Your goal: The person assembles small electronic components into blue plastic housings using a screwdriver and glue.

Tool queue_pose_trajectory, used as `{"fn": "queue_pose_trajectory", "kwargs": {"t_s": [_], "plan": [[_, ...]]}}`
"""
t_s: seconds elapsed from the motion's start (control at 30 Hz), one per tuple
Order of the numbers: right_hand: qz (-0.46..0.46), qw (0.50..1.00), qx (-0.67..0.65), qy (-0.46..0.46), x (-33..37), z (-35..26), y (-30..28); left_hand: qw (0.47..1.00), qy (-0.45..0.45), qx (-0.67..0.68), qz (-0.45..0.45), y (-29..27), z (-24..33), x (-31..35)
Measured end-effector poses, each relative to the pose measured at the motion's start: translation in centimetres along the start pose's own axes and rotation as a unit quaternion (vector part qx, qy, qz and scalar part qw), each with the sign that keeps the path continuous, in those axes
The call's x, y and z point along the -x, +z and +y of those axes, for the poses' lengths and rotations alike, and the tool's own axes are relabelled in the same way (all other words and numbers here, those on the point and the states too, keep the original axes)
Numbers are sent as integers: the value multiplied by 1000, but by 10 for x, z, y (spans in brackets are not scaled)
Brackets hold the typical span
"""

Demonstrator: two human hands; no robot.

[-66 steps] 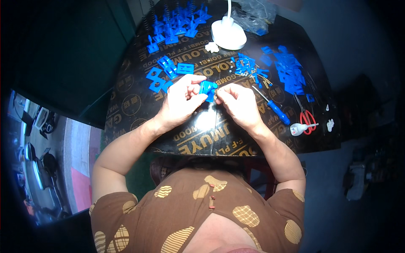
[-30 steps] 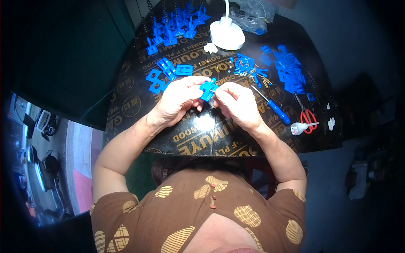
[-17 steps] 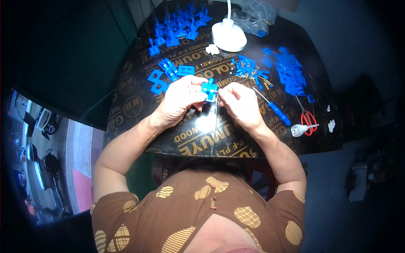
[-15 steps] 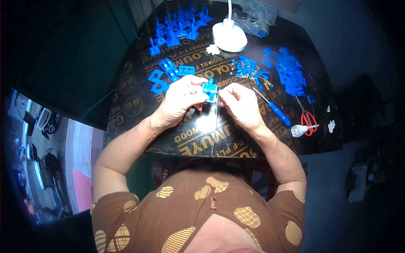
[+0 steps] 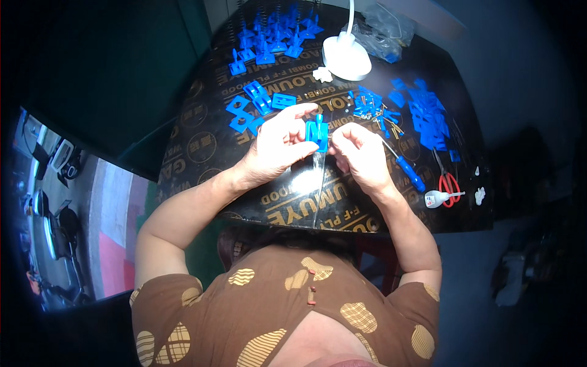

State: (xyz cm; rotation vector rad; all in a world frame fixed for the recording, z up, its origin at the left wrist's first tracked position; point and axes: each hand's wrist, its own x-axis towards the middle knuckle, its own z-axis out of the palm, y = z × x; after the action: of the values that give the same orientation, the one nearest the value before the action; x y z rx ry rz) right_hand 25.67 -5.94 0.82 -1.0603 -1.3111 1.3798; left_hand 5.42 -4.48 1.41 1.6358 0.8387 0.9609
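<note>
Over the near middle of the table, my left hand (image 5: 274, 145) grips a blue plastic part (image 5: 316, 136) between thumb and fingers. The part has a flat square plate and a narrow upright piece at its top. Close to its right side, my right hand (image 5: 361, 156) is closed in a pinch. Whatever lies between those fingertips is too small to make out. Beyond my left hand rest several loose blue plates and a blue bracket (image 5: 257, 98). A pile of small blue pieces and metal pins (image 5: 370, 107) sits past my right hand.
A white lamp base (image 5: 347, 58) stands at the back, with finished-looking blue assemblies (image 5: 264, 52) and springs to its left. On the right lie a blue-handled screwdriver (image 5: 411, 174), red-handled scissors (image 5: 451, 183), a white squeeze bottle (image 5: 437, 199) and a heap of blue parts (image 5: 428, 116).
The table and its items have shifted rightward in the picture. My left hand's grip on the blue part has changed, with its plate turned. The right hand stays close beside it, pinched.
</note>
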Motion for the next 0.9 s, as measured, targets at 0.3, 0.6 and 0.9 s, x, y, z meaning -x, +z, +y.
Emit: {"fn": "queue_pose_trajectory", "kwargs": {"t_s": [0.3, 0.6, 0.9], "plan": [[58, 978, 166, -110, 3, 1, 5, 995, -13, 101, -22, 0, -4, -1], [68, 949, 226, -208, 1, 4, 4, 994, -27, 101, -25, 1, 1, 0], [69, 961, 210, -164, 3, 1, 5, 994, -41, 102, -19, 1, -1, -1]]}}
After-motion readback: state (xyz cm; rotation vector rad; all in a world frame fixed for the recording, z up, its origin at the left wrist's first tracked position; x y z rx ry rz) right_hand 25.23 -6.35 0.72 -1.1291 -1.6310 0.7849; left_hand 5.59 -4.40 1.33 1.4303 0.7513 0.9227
